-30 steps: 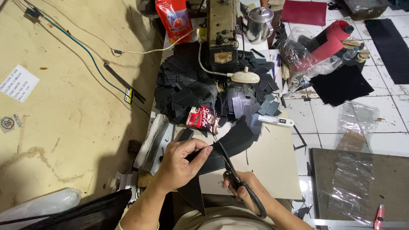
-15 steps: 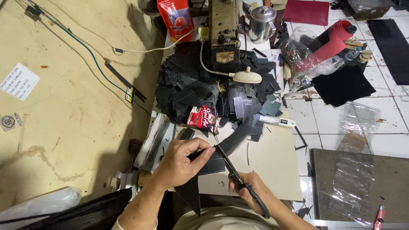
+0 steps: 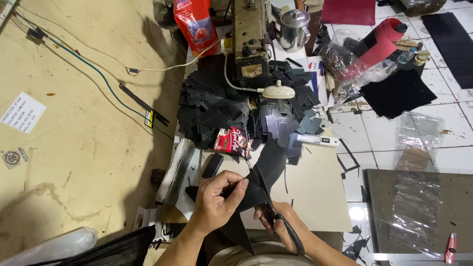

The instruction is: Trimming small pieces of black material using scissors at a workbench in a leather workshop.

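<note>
Over cream table (image 3: 320, 197), left hand (image 3: 217, 199) pinches black sheet (image 3: 263, 180); right hand (image 3: 281, 229) grips scissors (image 3: 286, 231)

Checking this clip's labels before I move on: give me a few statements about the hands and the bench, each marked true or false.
1. The left hand pinches a piece of black material. True.
2. The right hand holds a screwdriver. False: it grips black-handled scissors at the black piece.
3. A metal lidded mug stands beside the sewing machine. True.
4. The heap of cut pieces below the machine is white. False: the pieces are black and dark grey.
5. A red pouch stands to the left of the machine in the picture. True.
6. The red roll lies on the cutting board. False: it lies on the tiled floor at upper right.
</note>
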